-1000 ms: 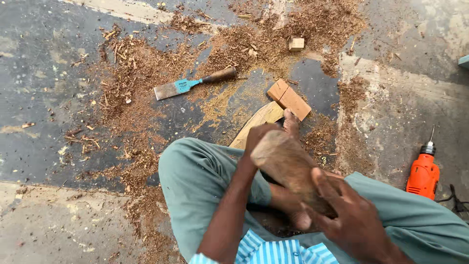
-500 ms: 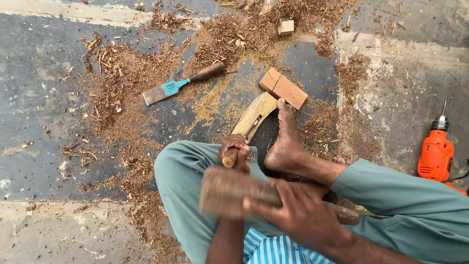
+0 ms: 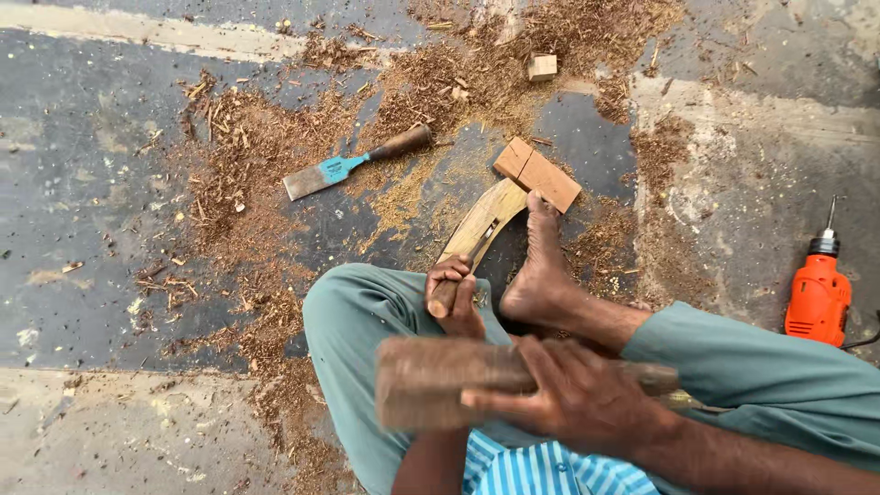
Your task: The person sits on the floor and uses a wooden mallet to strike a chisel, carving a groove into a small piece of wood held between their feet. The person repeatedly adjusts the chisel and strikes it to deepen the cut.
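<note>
Left hand [image 3: 454, 291]: fingers closed around a chisel handle [image 3: 444, 301], blade on the curved wood piece [image 3: 481, 223].
Right hand [image 3: 573, 396]: fingers gripping a wooden mallet [image 3: 431, 380], raised, blurred.
Wood piece: on the floor [image 3: 110, 202], pinned by the bare foot [image 3: 541, 266].
Advice: strike squarely on the handle end, foot firm.

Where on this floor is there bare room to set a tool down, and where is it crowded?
Free: the dark floor left of the blue-handled chisel, and the grey patch between the foot and the orange drill. Crowded: shavings around the wood block, and the lap, where the left hand and right hand work.
</note>
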Available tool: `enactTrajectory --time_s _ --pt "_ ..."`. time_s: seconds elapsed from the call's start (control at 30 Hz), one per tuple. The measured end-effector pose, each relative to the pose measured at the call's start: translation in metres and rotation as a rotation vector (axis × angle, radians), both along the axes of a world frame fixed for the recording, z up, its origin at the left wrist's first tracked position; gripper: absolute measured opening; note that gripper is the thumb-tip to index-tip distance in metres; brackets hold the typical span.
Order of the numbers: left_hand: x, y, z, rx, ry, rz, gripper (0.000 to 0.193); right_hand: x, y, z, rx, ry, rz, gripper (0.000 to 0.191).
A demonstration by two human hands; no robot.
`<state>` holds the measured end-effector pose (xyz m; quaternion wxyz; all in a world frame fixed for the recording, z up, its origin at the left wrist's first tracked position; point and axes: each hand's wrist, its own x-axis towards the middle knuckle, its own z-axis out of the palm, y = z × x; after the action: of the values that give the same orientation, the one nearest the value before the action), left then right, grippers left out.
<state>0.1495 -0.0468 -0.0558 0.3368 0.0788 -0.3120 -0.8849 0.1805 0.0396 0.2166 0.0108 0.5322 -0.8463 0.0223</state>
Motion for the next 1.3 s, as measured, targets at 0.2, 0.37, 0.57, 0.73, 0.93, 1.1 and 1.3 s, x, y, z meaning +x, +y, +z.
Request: enactTrajectory --time_s 0.2,0.37,0.57,0.73,0.93,1.1,1.3 --pt "-0.064 -0.026 0.099 -0.759 -0.232 -0.548 0.016 0.006 0.043 -0.001 0.057 -0.449 -0.77 0.09" --pt "-0.126 -0.032 0.149 -0.976 -0.062 -0.548 0.027 0.038 0.101 0.002 -0.497 -0.371 -1.208 0.111" --pt "-0.112 -0.049 0.129 -0.519 -0.168 -0.431 0.02 0.068 0.147 -0.026 -0.775 -0.448 -1.445 0.109" --pt "-0.142 -0.044 0.09 -0.427 -0.214 -0.478 0.019 0.063 0.131 -0.043 -0.936 -0.632 -1.414 0.11" --pt "-0.139 -0.053 0.052 -0.382 -0.215 -0.409 0.016 0.052 0.12 -0.048 -0.754 -0.636 -1.412 0.111" --pt "-0.133 -0.029 0.047 -0.555 -0.144 -0.222 0.011 0.031 0.106 -0.028 -0.708 -0.656 -1.399 0.112" --pt "-0.101 0.01 0.053 -0.91 0.042 -0.147 0.018 -0.026 0.061 0.074 -1.037 -0.397 -0.968 0.102"
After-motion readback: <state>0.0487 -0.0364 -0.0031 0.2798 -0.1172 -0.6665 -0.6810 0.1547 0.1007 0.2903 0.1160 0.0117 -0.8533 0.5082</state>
